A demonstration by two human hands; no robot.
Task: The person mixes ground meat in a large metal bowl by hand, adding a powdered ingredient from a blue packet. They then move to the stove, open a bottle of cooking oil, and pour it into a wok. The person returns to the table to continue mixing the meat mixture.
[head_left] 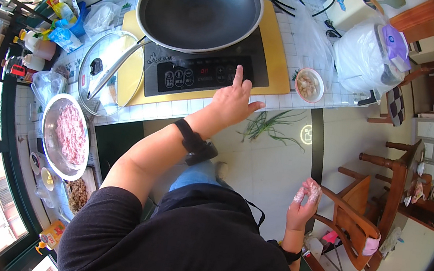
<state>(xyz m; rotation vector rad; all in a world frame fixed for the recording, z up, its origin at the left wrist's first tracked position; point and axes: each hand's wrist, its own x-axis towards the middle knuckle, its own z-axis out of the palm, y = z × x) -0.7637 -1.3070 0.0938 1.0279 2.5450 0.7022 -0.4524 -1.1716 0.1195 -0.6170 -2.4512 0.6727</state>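
My left hand (233, 96) reaches over the front edge of a black induction cooktop (209, 66). Its index finger is stretched out onto the button panel, the thumb spread to the side; it holds nothing. Red digits glow on the panel. A wide wok (201, 8) with a dark inside sits on the cooktop, its long metal handle (114, 70) slanting to the left over a glass lid (98, 56). Off to the right, away from the counter, my right hand (305, 202) is raised with bent fingers and nothing visible in it. Pale residue coats its fingers.
A steel bowl of raw minced meat (71, 135) stands left, near chopped brown food (77, 195). A small bowl of pale pieces (309, 85) sits near the counter's right edge. Green stalks (266, 123) lie on the floor. A wooden chair (348, 218) stands right.
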